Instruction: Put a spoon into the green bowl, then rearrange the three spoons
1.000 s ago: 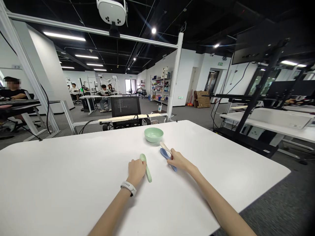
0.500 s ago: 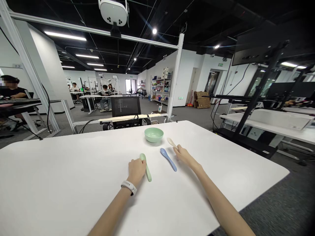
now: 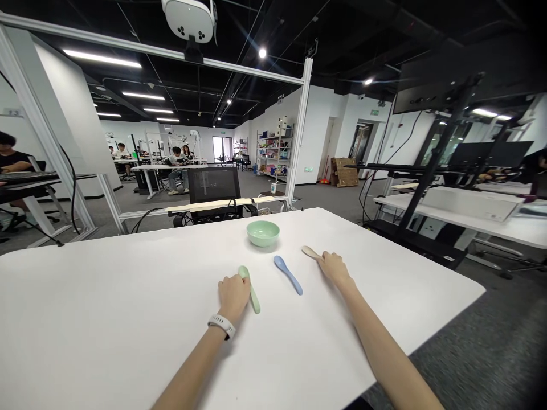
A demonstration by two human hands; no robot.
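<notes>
My left hand (image 3: 233, 297) lies closed over a pale green spoon (image 3: 253, 299), whose bowl end shows past the fingers. My right hand (image 3: 335, 269) holds the handle end of a beige spoon (image 3: 310, 252), with its bowl pointing left. Between my hands, a blue spoon (image 3: 288, 275) lies on the white table (image 3: 128, 285), touching neither hand. A pale green bowl (image 3: 262, 233) stands beyond them near the far edge. I cannot see inside it from here.
An aluminium frame (image 3: 304, 131) with a white headset device (image 3: 188, 17) rises behind the table. Beyond it stand a black office chair (image 3: 213, 185) and cables. Another white desk (image 3: 470, 213) stands to the right. A seated co-worker (image 3: 12, 159) is at far left.
My right hand has moved rightward, away from the blue spoon, carrying the beige spoon. The blue spoon, green spoon and bowl stay in place on the table.
</notes>
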